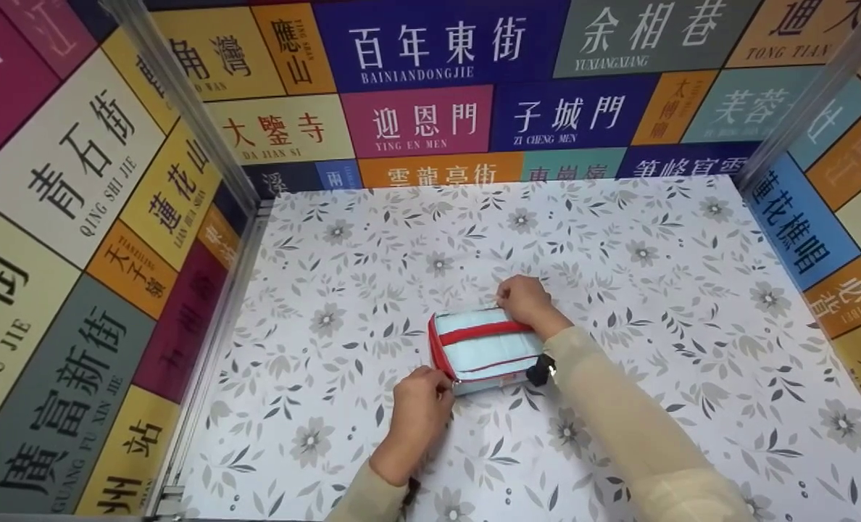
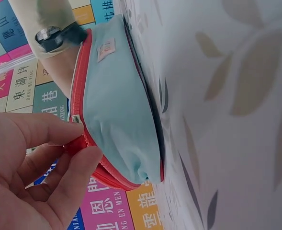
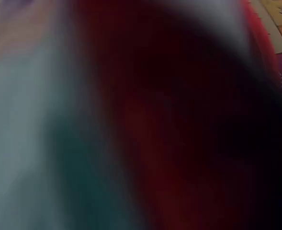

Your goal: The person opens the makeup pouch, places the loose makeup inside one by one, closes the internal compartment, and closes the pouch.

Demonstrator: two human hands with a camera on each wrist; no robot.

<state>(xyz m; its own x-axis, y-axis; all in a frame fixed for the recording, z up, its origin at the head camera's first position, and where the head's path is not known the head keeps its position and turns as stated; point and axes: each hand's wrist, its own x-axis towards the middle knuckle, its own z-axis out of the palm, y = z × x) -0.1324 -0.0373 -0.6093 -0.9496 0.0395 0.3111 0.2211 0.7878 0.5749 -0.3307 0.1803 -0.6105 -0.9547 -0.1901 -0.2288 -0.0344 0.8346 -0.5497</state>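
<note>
A light blue zippered pouch (image 1: 485, 348) with red trim and a red strap (image 1: 485, 332) across its top lies on the floral surface. My left hand (image 1: 419, 409) is at its near left corner. In the left wrist view, the thumb and index finger pinch a red zipper tab (image 2: 75, 143) beside a small metal slider (image 2: 75, 119). My right hand (image 1: 528, 301) grips the far right edge of the pouch, with curled fingers at the seam. The right wrist view is filled by blurred red and pale blue fabric (image 3: 21, 143), hiding the fingertips.
A white tabletop (image 1: 372, 261) printed with grey flowers and leaves surrounds the pouch. Panels with colourful street-name signs (image 1: 438, 43) stand at the back and both sides. A dark strap (image 1: 541, 370) sits on the right wrist, close against the pouch's right end.
</note>
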